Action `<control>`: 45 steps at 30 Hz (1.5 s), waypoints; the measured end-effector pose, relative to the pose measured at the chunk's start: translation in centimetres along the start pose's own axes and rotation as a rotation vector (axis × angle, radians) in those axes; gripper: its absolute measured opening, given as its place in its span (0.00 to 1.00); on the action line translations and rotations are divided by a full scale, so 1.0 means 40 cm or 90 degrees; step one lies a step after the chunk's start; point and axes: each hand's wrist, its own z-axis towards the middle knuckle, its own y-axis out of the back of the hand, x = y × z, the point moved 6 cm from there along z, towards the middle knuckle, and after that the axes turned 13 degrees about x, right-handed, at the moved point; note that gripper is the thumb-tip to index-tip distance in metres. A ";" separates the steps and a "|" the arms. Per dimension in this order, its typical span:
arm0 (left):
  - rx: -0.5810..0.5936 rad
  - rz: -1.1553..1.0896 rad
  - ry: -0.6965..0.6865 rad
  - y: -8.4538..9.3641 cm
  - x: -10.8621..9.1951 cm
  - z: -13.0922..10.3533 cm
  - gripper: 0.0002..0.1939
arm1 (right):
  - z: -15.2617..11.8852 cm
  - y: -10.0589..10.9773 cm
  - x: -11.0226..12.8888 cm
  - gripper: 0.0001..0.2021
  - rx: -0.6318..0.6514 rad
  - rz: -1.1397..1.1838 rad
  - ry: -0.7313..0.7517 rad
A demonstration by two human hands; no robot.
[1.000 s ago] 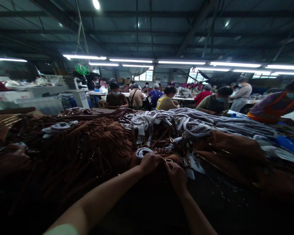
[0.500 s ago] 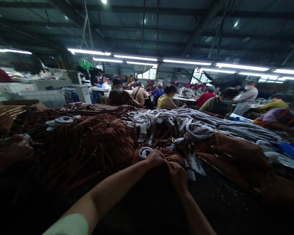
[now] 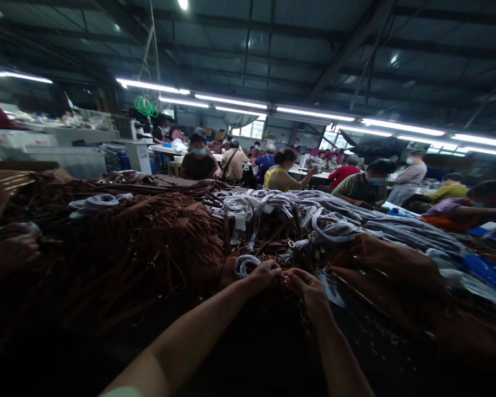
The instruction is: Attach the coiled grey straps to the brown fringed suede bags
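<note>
**Fingertips meeting over a small clasp at the near edge of the bag pile**

Fingers of my left hand [image 3: 265, 274] are curling in tight, pinching at a small piece of gold-coloured hardware [image 3: 284, 281] on a brown strap; I cannot tell exactly how much of it they are gripping, because the light is dim and the piece is tiny. Just left of that hand, a white-wrapped handle loop [image 3: 247, 264] is lying against the knuckles, and further left the heap of brown fringed bags [image 3: 157, 242] is piling up across the table.

Moving right, my right hand [image 3: 310, 291] is closing its fingertips on the same hardware from the other side, so the two hands are touching almost tip to tip with the clasp between them. I am judging the fastening as under way and not finished: the fingers are both on the piece, and many bags are lying around untouched.

Further right, grey wrapped straps [image 3: 355, 212] are spreading over the pile, and seated workers [image 3: 281, 171] are filling the benches beyond.
</note>
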 end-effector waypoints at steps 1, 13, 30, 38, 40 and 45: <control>0.005 -0.050 -0.009 -0.001 0.009 0.010 0.07 | 0.002 0.004 0.006 0.24 -0.045 0.042 0.020; -0.059 -0.053 -0.072 -0.010 0.038 0.033 0.05 | 0.029 0.030 0.071 0.26 -0.190 0.014 0.176; -0.014 -0.263 -0.152 -0.020 0.016 0.025 0.15 | -0.002 -0.004 0.067 0.24 -0.051 -0.380 0.069; 0.018 -0.330 -0.151 -0.016 0.030 0.021 0.18 | -0.007 -0.018 0.055 0.24 0.001 -0.545 0.080; -0.004 -0.322 -0.162 -0.011 0.038 0.023 0.18 | -0.006 -0.017 0.053 0.22 0.005 -0.551 0.086; -0.095 -0.190 -0.207 0.005 0.018 -0.001 0.14 | -0.007 -0.016 0.043 0.22 0.020 -0.548 0.059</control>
